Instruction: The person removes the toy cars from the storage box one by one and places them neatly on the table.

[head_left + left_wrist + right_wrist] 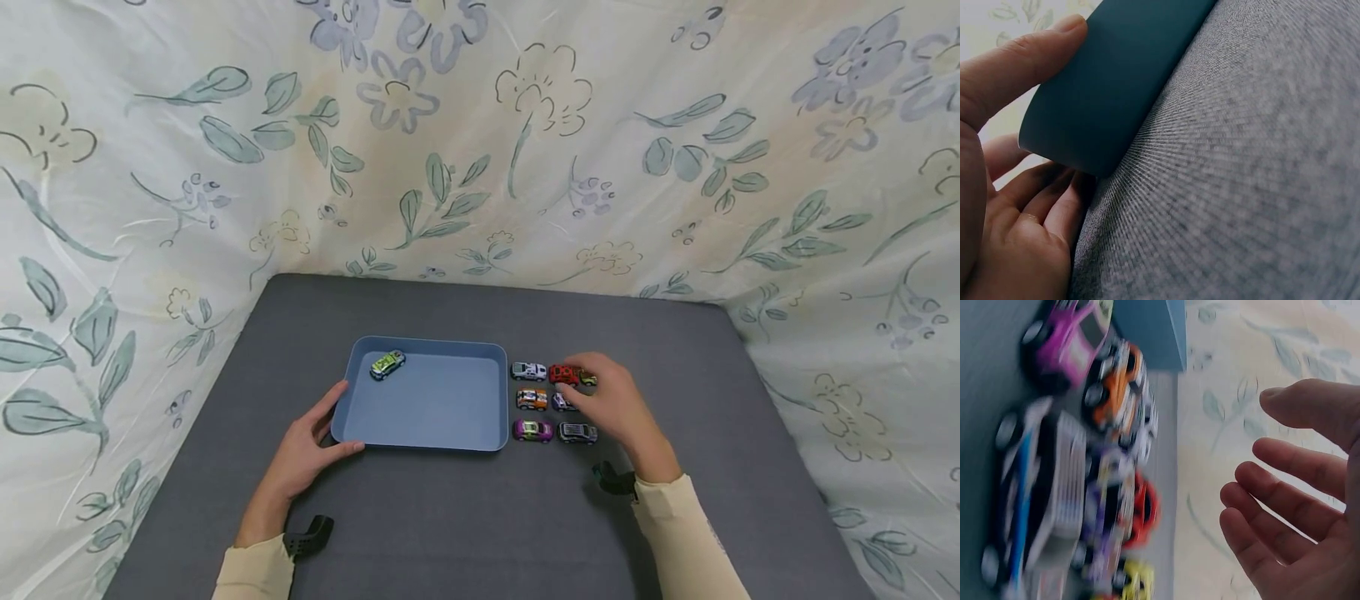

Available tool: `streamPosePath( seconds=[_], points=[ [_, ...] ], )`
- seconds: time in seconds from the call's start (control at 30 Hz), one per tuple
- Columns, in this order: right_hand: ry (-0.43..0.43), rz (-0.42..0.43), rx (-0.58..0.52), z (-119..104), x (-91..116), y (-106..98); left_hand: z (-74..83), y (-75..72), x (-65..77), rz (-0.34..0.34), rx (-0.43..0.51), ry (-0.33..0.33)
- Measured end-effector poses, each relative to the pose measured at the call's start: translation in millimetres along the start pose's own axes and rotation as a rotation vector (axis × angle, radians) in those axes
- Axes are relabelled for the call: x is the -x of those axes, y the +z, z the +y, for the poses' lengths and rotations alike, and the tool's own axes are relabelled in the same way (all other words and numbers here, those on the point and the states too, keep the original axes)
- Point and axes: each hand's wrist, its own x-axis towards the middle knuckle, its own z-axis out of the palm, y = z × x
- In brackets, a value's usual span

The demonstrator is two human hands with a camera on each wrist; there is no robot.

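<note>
At the lower left corner of a blue tray (435, 404), my left hand (298, 457) grips the wall, thumb on the near side and fingers along the left side. A green toy car (387, 365) sits inside the tray, near its back left. My right hand (617, 407) hovers over toy cars right of the tray, fingers extended and holding nothing. Nearest to it are a red car (562, 374), a yellow-green one (588, 378) and a purple-and-white one (562, 402), the last partly hidden by the hand. The right wrist view shows the fingers (1279, 487) apart from the cars.
Beside the tray stand a white car (528, 371), an orange car (532, 399) and a magenta car (533, 431). A dark car (577, 432) is nearest the right wrist. The grey table (465, 525) meets a floral curtain (450, 217) at its back and sides.
</note>
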Motion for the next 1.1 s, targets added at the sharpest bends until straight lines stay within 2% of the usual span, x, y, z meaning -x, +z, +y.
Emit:
streamPosePath(
  seconds=[0.27,0.5,0.7,1.1],
  points=[
    [-0.092,-0.046,-0.044,-33.3,-20.7,17.1,0.5,0.3,-0.4,0.002,-0.003,-0.010],
    [-0.098,-0.095,-0.049,-48.7,-32.2,34.9,0.4,0.5,1.3,-0.002,0.006,0.005],
    [-0.140,-0.141,-0.027,-63.2,-41.2,44.0,1.5,1.6,1.7,0.004,0.011,-0.018],
    [-0.207,-0.233,-0.029,-85.3,-56.7,69.4,0.0,1.5,2.5,0.003,0.001,-0.007]
  ],
)
